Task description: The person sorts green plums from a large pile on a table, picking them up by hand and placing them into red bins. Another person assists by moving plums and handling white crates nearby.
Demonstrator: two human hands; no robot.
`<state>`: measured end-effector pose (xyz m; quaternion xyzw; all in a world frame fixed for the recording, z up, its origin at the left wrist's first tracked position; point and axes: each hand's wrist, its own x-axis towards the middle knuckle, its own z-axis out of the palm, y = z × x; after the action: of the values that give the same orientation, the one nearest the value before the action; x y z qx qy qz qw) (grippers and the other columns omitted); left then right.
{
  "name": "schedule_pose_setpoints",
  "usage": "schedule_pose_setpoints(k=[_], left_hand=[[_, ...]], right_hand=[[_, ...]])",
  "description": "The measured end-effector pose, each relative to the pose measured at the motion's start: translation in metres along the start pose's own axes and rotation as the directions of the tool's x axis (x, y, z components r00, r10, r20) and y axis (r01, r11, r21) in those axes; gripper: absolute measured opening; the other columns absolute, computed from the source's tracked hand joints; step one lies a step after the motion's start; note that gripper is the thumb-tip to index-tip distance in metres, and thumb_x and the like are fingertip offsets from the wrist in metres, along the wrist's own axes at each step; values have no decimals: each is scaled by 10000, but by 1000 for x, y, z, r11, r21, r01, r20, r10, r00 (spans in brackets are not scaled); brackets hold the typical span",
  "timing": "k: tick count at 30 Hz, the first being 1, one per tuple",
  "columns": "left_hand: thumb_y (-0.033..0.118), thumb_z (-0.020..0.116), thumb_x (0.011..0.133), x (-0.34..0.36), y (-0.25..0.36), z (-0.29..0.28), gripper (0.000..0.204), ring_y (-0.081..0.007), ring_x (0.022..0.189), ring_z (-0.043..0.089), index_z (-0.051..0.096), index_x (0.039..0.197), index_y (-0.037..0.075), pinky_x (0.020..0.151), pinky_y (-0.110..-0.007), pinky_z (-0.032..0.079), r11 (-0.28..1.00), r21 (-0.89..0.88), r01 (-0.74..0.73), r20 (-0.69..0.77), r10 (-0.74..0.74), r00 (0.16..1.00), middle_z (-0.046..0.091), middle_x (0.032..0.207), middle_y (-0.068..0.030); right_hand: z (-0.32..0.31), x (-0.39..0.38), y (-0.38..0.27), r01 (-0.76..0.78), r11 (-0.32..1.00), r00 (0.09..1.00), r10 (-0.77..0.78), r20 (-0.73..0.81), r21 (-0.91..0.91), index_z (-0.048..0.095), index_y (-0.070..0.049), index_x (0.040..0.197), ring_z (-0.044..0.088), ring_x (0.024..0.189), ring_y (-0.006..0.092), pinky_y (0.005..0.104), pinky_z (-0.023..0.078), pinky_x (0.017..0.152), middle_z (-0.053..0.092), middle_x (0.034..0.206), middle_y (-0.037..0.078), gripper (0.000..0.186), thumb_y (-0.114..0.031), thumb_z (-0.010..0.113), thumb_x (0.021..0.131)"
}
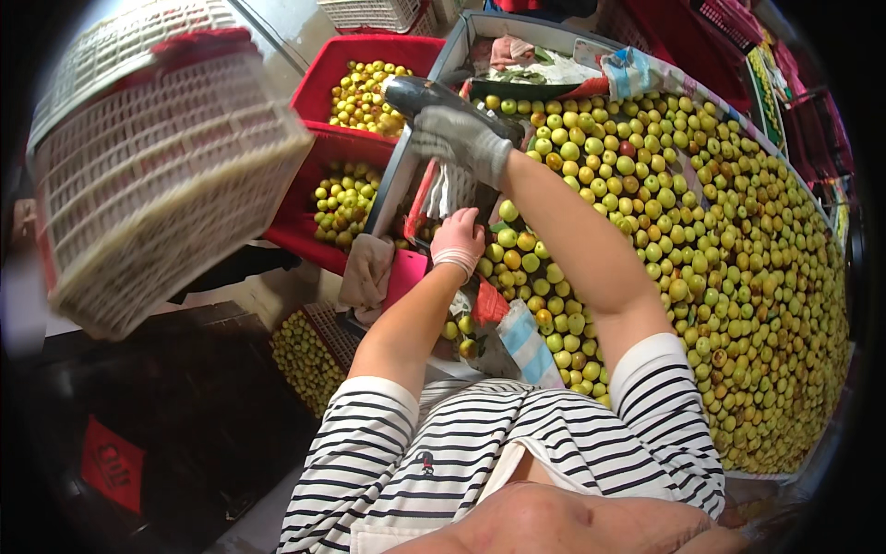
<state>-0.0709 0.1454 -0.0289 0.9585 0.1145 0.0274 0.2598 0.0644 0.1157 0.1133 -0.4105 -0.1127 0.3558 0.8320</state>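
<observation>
My right hand wears a grey glove and grips a dark, cylindrical object at the upper edge of the sorting bin. Below it, my left hand, with white bands at the wrist, rests by white and grey cloth with red edging; its fingers are bent, and whether they hold anything is unclear. Many green-yellow round fruit fill the bin to the right. A pink flat item and a beige cloth lie just left of my left hand.
Stacked white plastic crates stand at the left. Two red bins of fruit sit along the bin's left side, and another crate of fruit is lower down. A dark surface fills the lower left. More red crates are behind at the upper right.
</observation>
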Motion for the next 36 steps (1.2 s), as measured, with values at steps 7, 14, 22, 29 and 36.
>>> schedule_pose_setpoints(k=[7,14,22,29,36], left_hand=[[253,581,870,5,3,-7,394,-311,1119,574,590,1242,125,950,-422,479,998,-50,26,72,-22,997,595,1275,-90],[301,528,884,17,-12,15,379,-337,1081,603,605,1216,137,917,-442,499,997,46,-60,62,57,996,618,1224,-125],[313,533,890,17,2,1,419,-334,1143,570,594,1260,127,945,-440,474,998,60,-21,129,14,992,596,1284,-133],[317,527,892,17,-1,-2,429,-332,1148,565,585,1273,127,957,-427,465,994,98,-39,136,25,990,586,1302,-122],[361,491,918,20,2,-1,444,-327,1178,548,565,1298,142,961,-419,457,996,53,-65,157,56,986,570,1320,-107]], right_hand=[[-71,-66,20,252,69,940,-253,228,-965,515,-54,1302,526,1174,394,415,424,997,555,1271,223,514,-351,574,887],[-167,-316,4,-40,-328,975,-220,35,-944,467,-63,1351,449,1276,393,467,386,1063,451,1408,193,574,-197,681,836],[-104,-499,37,-137,-438,947,206,-248,-889,466,-103,1382,375,1359,328,497,232,1174,428,1436,151,724,-391,722,770],[-105,-432,56,0,-589,985,138,-101,-808,481,-136,1379,330,1392,293,521,159,1188,418,1443,116,666,-417,671,806],[-135,-337,75,91,-454,996,24,89,-886,480,-155,1384,297,1403,303,600,120,1166,389,1462,112,713,-490,665,783]])
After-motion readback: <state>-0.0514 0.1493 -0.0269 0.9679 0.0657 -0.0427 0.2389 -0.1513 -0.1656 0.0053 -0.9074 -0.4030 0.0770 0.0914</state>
